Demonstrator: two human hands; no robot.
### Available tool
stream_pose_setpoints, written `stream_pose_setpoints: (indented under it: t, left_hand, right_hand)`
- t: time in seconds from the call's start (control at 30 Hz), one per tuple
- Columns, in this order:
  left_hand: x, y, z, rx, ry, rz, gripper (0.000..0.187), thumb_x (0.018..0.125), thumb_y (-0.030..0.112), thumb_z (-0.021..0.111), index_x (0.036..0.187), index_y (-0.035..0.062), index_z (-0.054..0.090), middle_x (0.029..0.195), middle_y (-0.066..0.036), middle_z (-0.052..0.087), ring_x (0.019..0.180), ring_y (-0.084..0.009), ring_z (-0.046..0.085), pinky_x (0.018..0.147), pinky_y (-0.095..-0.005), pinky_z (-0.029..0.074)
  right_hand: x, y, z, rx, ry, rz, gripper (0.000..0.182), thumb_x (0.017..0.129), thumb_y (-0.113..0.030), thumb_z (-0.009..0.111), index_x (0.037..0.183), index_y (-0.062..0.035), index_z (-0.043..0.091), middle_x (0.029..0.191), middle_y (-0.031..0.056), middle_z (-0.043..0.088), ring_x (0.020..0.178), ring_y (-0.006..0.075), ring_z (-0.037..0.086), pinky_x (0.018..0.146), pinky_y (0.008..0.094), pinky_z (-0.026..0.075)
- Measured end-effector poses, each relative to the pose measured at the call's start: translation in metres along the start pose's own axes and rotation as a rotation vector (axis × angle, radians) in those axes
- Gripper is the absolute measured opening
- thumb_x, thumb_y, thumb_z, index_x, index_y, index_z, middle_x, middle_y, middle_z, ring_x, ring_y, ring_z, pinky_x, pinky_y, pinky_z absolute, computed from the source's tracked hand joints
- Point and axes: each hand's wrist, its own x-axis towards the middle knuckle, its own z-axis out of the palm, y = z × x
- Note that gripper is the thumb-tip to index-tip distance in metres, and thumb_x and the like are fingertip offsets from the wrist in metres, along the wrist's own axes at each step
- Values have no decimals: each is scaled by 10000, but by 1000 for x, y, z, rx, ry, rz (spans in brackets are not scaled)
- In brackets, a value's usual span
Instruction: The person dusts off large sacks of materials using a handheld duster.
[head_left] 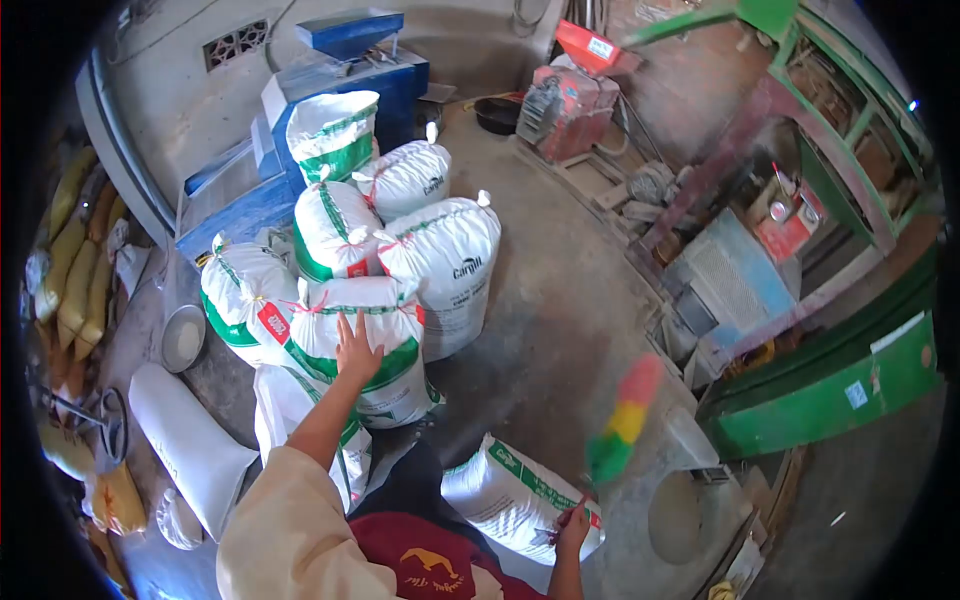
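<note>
My left hand [357, 352] lies with fingers spread against the front of a tied white and green sack [390, 385]. In my right hand [572, 530] is the handle of a duster [624, 418], its fluffy head striped red, yellow and green and blurred. Below that hand a white and green sack [510, 495] lies tilted on the floor. Behind the sack at my left hand stand several tied sacks, among them a large Cargill sack [455, 275] and one with a red label [250, 295].
A blue machine [285, 100] with a hopper stands behind the sacks. A red machine [570, 110] is at the back, a green frame [855, 150] to the right. At left are a round metal basin [184, 338], a long white sack [185, 440] and piled yellow sacks [75, 260].
</note>
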Motion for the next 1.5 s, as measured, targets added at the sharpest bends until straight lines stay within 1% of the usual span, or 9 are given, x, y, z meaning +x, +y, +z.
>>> stream_pose_setpoints:
  t: [0.13,0.4,0.63,0.77,0.93,1.2,1.3,1.37,1.5]
  left_hand:
    - [30,-5,8,19,-75,-152,905,677,336,670,1377,157,125,1409,-235,-40,1304,-403,38,941,-514,314]
    - [138,-13,52,102,-371,-267,1206,479,613,707,1393,161,63,1403,-212,-172,1285,-397,-172,953,-643,8]
    - [179,5,58,251,-701,-226,1365,408,641,722,1377,114,-83,1384,-266,-165,1258,-449,-189,924,-666,-34]
    - [183,5,62,195,-676,-239,1371,410,619,737,1374,111,-96,1375,-273,-187,1251,-445,-215,922,-661,-58]
    - [185,5,61,170,-676,-246,1367,412,612,738,1374,111,-94,1373,-270,-197,1248,-449,-217,925,-660,-55]
    - [184,11,63,133,-623,-235,1326,436,611,727,1379,108,-58,1381,-249,-195,1254,-417,-236,908,-675,-65]
    - [186,38,58,-204,-405,-304,1088,582,555,690,1375,63,130,1380,-273,140,1297,-400,88,952,-626,127]
    - [204,42,89,-1249,-479,-364,679,772,381,603,1283,25,334,1172,-227,471,1052,-344,493,839,-482,403]
    - [232,74,92,-1505,-644,-670,278,849,236,515,1011,13,478,914,-128,565,714,-218,592,584,-349,492]
  right_hand:
    - [36,-64,61,-306,-64,-304,272,899,-241,451,813,6,524,602,55,519,483,108,497,456,227,383]
    - [87,-157,268,-147,-336,-123,235,900,-255,442,837,-32,479,567,1,450,466,93,431,423,241,352]
    - [142,-214,442,-890,-630,-776,377,885,-363,433,718,-32,502,555,100,510,476,197,505,461,348,381]
    - [181,-247,478,-1268,-502,-981,389,880,-375,425,738,-29,529,611,168,543,547,332,542,505,419,395]
    - [238,-245,491,-1074,-162,-534,449,896,-391,356,741,-6,527,725,230,570,724,437,536,613,496,406]
    - [163,-183,522,-965,-639,-902,301,884,-275,455,793,-7,557,664,175,587,635,328,586,573,392,450]
    - [144,-194,524,-821,-739,-433,262,895,-241,437,873,-7,552,625,123,577,566,227,584,528,320,447]
    - [143,-190,524,-662,-778,-481,245,896,-224,440,947,-2,531,611,79,560,544,151,561,511,274,437]
    - [131,-219,532,-673,-1103,-502,290,883,-200,451,1069,12,515,827,106,601,648,145,577,591,258,443]
